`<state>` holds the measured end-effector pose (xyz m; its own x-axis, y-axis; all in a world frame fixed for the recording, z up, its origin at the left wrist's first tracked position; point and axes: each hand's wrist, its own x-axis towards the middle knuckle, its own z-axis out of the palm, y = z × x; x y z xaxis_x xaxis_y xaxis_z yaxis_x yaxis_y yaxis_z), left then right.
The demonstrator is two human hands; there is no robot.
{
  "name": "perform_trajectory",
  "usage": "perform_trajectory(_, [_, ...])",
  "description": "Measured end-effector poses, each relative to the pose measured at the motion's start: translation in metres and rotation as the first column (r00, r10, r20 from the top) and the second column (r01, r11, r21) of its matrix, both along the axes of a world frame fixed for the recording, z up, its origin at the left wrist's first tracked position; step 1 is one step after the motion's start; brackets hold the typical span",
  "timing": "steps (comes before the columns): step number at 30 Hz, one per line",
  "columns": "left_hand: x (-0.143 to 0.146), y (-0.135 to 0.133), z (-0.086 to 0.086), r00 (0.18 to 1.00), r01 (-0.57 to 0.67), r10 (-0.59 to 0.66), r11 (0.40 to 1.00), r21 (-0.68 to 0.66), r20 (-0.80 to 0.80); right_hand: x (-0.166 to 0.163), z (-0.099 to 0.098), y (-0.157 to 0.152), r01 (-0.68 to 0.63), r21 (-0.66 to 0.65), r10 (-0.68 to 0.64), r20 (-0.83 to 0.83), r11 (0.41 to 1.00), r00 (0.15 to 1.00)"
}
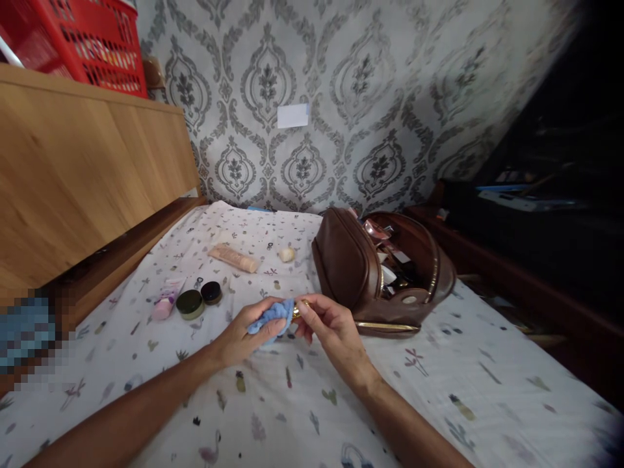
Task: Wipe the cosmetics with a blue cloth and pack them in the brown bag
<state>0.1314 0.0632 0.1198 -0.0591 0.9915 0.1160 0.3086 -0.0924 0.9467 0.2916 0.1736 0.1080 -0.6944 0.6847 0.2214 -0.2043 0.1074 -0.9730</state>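
Note:
My left hand [244, 335] is closed around a small blue cloth [273, 316], pressed against the end of a slim gold-coloured item [298, 308]. My right hand [326, 325] pinches that gold item; most of it is hidden by my fingers. Both hands hover over a white patterned sheet [439, 390]. Just behind them stands an open brown cosmetic bag [370, 273] with a gold zipper, filled with several small items.
On the sheet to the left lie a pink tube [166, 300], two dark round jars [197, 299], a beige tube [234, 258] and a small cream lump [286, 254]. A wooden headboard [88, 169] stands left with a red basket [82, 39] on top. Dark furniture is at right.

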Motion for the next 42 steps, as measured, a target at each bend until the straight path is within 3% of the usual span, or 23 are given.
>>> perform_trajectory(12, [-0.004, -0.002, 0.005, 0.996, 0.032, -0.036, 0.999, -0.04, -0.087, -0.001, 0.001, -0.001, 0.049, -0.107, -0.053, -0.042, 0.993, 0.998])
perform_trajectory(18, [-0.007, -0.006, -0.003, 0.994, -0.01, -0.002, 0.994, -0.107, -0.11, -0.001, 0.002, 0.003, -0.042, -0.258, 0.021, -0.083, 0.965, 0.996])
perform_trajectory(22, [-0.01, -0.015, -0.021, 0.962, -0.255, 0.242, 0.961, -0.11, -0.125, 0.001, 0.008, 0.002, -0.126, -0.41, 0.065, -0.159, 0.903, 0.985])
perform_trajectory(25, [-0.009, -0.022, -0.032, 0.887, -0.454, 0.442, 0.888, -0.079, -0.133, 0.003, 0.014, -0.002, -0.203, -0.568, 0.099, -0.209, 0.797, 0.973])
perform_trajectory(27, [-0.009, -0.023, -0.032, 0.873, -0.475, 0.465, 0.879, -0.046, -0.148, 0.005, 0.016, -0.005, -0.252, -0.655, 0.124, -0.235, 0.712, 0.964])
perform_trajectory(29, [-0.009, -0.021, -0.027, 0.887, -0.416, 0.411, 0.909, 0.022, -0.211, 0.01, 0.017, -0.007, -0.27, -0.684, 0.148, -0.233, 0.678, 0.961])
perform_trajectory(31, [-0.007, -0.015, -0.018, 0.889, -0.29, 0.328, 0.943, 0.162, -0.318, 0.019, 0.017, -0.006, -0.25, -0.662, 0.148, -0.208, 0.706, 0.967])
perform_trajectory(33, [0.0, -0.004, -0.007, 0.867, -0.121, 0.272, 0.928, 0.353, -0.417, 0.033, 0.017, -0.003, -0.214, -0.616, 0.125, -0.185, 0.758, 0.975])
perform_trajectory(35, [0.013, 0.01, 0.003, 0.844, 0.034, 0.234, 0.874, 0.484, -0.483, 0.048, 0.017, 0.001, -0.18, -0.573, 0.085, -0.189, 0.8, 0.978])
perform_trajectory(39, [0.048, 0.041, 0.023, 0.809, 0.239, 0.102, 0.843, 0.482, -0.579, 0.08, 0.016, 0.009, -0.16, -0.513, 0.03, -0.253, 0.844, 0.967])
perform_trajectory(42, [0.069, 0.062, 0.034, 0.761, 0.38, 0.038, 0.783, 0.492, -0.648, 0.102, 0.014, 0.014, -0.146, -0.487, -0.003, -0.293, 0.861, 0.956])
